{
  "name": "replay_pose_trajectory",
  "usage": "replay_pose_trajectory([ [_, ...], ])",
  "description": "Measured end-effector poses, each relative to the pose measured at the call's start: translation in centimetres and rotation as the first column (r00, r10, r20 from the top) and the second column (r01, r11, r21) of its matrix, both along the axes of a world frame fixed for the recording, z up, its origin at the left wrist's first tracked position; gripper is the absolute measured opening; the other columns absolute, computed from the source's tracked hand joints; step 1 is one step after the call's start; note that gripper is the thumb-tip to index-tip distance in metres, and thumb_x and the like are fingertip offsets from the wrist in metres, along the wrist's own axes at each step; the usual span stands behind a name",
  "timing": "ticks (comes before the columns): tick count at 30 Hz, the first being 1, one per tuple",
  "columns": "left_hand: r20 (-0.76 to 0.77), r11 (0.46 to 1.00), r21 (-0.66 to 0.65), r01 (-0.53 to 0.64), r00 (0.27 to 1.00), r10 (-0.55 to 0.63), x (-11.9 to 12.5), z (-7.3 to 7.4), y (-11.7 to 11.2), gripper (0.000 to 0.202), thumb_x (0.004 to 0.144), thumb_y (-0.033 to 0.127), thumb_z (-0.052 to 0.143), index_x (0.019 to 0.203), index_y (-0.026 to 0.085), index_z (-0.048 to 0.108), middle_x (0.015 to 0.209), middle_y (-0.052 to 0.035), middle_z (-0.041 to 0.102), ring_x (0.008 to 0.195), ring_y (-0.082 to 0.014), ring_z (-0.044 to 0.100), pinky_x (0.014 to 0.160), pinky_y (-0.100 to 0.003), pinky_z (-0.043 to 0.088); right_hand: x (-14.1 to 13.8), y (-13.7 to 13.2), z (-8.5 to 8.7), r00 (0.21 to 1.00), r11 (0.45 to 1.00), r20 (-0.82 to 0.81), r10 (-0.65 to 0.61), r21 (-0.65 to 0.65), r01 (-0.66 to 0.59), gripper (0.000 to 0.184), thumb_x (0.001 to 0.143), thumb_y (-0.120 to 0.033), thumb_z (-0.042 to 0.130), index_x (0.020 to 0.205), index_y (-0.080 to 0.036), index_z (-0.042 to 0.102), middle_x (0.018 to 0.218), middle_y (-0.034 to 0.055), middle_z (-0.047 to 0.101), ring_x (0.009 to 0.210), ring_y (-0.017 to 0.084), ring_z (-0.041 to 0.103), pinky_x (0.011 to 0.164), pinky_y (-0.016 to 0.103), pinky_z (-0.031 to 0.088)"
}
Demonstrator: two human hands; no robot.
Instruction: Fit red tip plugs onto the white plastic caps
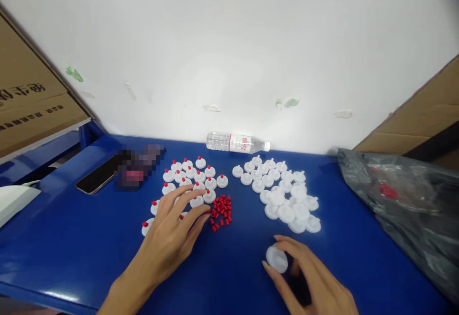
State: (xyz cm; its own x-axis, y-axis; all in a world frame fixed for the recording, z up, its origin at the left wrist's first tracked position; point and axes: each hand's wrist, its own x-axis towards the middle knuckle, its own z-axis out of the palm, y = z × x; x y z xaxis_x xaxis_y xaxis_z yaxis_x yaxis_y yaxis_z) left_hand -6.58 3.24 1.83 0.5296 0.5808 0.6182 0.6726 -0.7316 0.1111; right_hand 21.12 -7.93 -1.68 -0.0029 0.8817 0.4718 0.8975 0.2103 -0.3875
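Note:
My right hand (304,276) grips a round white plastic disc (276,258) by its edge between thumb and fingers, just above the blue table. My left hand (179,224) has thumb and forefinger pinched, with a small bit of red cap showing at the tips. Right beside those fingertips lies a heap of small red caps (221,211). Under and behind the left hand stand several white discs with red caps on their stems (200,176), some partly hidden by the hand. Beyond my right hand is a pile of white discs with bare stems (287,195).
A clear plastic bottle (236,143) lies on its side against the white wall. To the left are a phone (100,174) and a blurred-out item (138,169). A dark plastic bag (401,205) covers the right side. Cardboard boxes (32,85) flank the table.

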Motion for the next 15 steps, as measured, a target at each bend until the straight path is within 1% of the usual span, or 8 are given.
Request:
replay_pose_trajectory([
  [2, 0.087, 0.999, 0.038, 0.033, 0.996, -0.036, 0.0, 0.1, -0.6, 0.025, 0.095, 0.001, 0.068, 0.116, 0.015, 0.066, 0.119, -0.0096, 0.073, 0.126, -0.0277, 0.059, 0.105, -0.046, 0.052, 0.2, -0.1, -0.1, 0.998, 0.997, -0.001, 0.058, 0.044, -0.058, 0.031, 0.102, -0.043, 0.059, 0.126, -0.024, 0.066, 0.114, 0.0052, 0.077, 0.084, 0.015, 0.078, 0.073, 0.018, 0.062],
  [4, 0.151, 0.996, 0.063, 0.061, 0.986, -0.070, 0.0, -0.1, -1.3, 0.029, 0.094, -0.002, 0.068, 0.117, 0.014, 0.066, 0.111, -0.0066, 0.076, 0.122, -0.0236, 0.063, 0.104, -0.039, 0.054, 0.2, -0.2, -0.1, 0.998, 0.996, 0.010, 0.067, 0.051, -0.067, 0.032, 0.103, -0.037, 0.059, 0.131, -0.023, 0.065, 0.117, 0.0056, 0.077, 0.093, 0.017, 0.078, 0.078, 0.020, 0.063],
  [6, 0.178, 0.995, 0.062, 0.083, 0.980, -0.093, 0.0, -0.4, -2.0, 0.030, 0.093, -0.004, 0.067, 0.117, 0.014, 0.067, 0.106, -0.0046, 0.077, 0.118, -0.0212, 0.065, 0.102, -0.035, 0.054, 0.1, -0.3, -0.1, 0.998, 0.998, 0.014, 0.056, 0.033, -0.057, 0.032, 0.104, -0.036, 0.057, 0.132, -0.024, 0.066, 0.121, 0.0059, 0.075, 0.094, 0.017, 0.078, 0.075, 0.020, 0.063],
  [10, 0.202, 0.995, -0.010, 0.095, 0.975, -0.091, -0.2, -1.1, -3.2, 0.025, 0.095, -0.001, 0.066, 0.114, 0.016, 0.068, 0.103, -0.0037, 0.075, 0.105, -0.0180, 0.065, 0.100, -0.033, 0.054, -0.2, -0.5, -0.1, 0.998, 0.998, 0.033, 0.060, 0.029, -0.061, 0.030, 0.105, -0.037, 0.054, 0.129, -0.024, 0.066, 0.120, 0.0066, 0.074, 0.087, 0.015, 0.078, 0.064, 0.019, 0.061],
  [12, 0.186, 0.996, -0.037, 0.079, 0.980, -0.071, -0.4, -1.5, -3.7, 0.025, 0.097, 0.002, 0.065, 0.118, 0.016, 0.068, 0.103, -0.0047, 0.073, 0.100, -0.0181, 0.063, 0.097, -0.034, 0.054, -0.4, -0.7, 0.0, 0.997, 0.998, 0.055, 0.056, 0.039, -0.058, 0.031, 0.106, -0.038, 0.053, 0.130, -0.024, 0.066, 0.119, 0.0064, 0.074, 0.084, 0.015, 0.078, 0.061, 0.018, 0.060],
  [15, 0.147, 0.994, -0.063, 0.093, 0.986, -0.083, -0.6, -2.0, -4.3, 0.028, 0.101, 0.005, 0.061, 0.125, 0.017, 0.067, 0.103, -0.0061, 0.071, 0.098, -0.0190, 0.061, 0.092, -0.035, 0.054, -0.6, -0.8, 0.2, 0.995, 0.997, 0.089, 0.039, 0.064, -0.045, 0.039, 0.107, -0.039, 0.051, 0.142, -0.024, 0.060, 0.117, 0.0068, 0.074, 0.085, 0.015, 0.078, 0.062, 0.018, 0.060],
])
